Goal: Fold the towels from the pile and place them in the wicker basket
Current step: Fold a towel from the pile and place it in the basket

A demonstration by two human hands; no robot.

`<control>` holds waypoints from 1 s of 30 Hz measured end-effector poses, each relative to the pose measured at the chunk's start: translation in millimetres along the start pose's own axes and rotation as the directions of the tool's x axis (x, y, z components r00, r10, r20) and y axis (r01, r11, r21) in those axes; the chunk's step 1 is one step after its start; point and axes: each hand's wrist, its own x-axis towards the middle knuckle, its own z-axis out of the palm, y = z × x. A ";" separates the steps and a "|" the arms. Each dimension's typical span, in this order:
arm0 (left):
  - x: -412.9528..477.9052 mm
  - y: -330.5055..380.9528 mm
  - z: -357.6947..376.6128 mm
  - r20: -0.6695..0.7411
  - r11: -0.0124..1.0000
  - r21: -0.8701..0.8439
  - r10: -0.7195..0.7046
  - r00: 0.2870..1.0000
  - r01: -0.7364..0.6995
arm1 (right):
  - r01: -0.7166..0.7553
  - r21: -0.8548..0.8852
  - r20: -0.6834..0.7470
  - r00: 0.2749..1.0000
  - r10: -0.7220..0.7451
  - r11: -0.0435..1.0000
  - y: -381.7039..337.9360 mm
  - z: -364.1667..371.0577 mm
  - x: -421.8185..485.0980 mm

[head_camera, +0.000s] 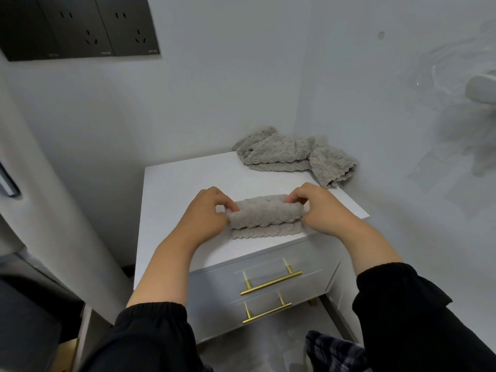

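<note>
Nearest the camera, two black sleeves [150,336] frame a patch of plaid cloth [330,350] at the bottom edge. Beyond them are two white drawers [214,288], one above the other, each with a gold bar handle [271,283]. Both forearms reach over the drawers to the front of the white worktop [182,183]. There the left hand [206,213] and the right hand [322,210] each grip one end of a grey towel [265,213], fingers curled over the top and thumbs tucked in at the ends. The towel is gathered into a short, thick roll lying crosswise near the front edge, and a flat scalloped layer of it shows under the roll on the near side. Well apart from it, the pile [292,155] of crumpled grey towels lies in the far right corner of the worktop, against the pale wall [214,89], with one end drooping over the right edge. High on the wall at upper left is a row of black sockets [80,28].
</note>
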 end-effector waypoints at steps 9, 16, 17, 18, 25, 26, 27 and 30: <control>-1.9 9.2 18.2 0.034 0.999 0.023 -0.030 0.999 0.029 | -0.036 0.022 -0.009 0.999 0.036 0.999 -5.1 3.2 -10.4; 0.0 3.7 15.4 0.202 0.980 -0.134 -0.118 0.972 0.146 | -0.080 0.120 0.098 0.993 0.069 0.990 0.3 11.9 -9.0; 0.7 3.4 14.9 0.205 0.982 -0.123 -0.116 0.972 0.144 | -0.086 0.111 0.113 0.991 0.074 0.990 1.7 12.5 -7.4; 1.2 3.6 15.1 0.201 0.985 -0.110 -0.112 0.973 0.136 | -0.089 0.102 0.112 0.991 0.077 0.991 2.7 12.3 -6.4; 1.7 5.6 23.5 0.117 0.975 -0.156 -0.139 0.983 0.156 | -0.172 0.313 0.178 0.977 0.120 0.934 11.6 6.9 -9.7; 1.2 6.1 25.2 0.096 0.972 -0.171 -0.144 0.985 0.159 | -0.185 0.329 0.165 0.977 0.137 0.926 12.8 7.3 -10.2; 0.9 6.4 26.8 0.077 0.969 -0.184 -0.152 0.985 0.164 | -0.202 0.349 0.152 0.976 0.157 0.915 13.9 8.1 -10.1; -0.7 10.8 33.7 0.044 0.964 -0.205 -0.165 0.985 0.170 | -0.225 0.464 0.119 0.974 0.191 0.857 13.5 10.5 -10.8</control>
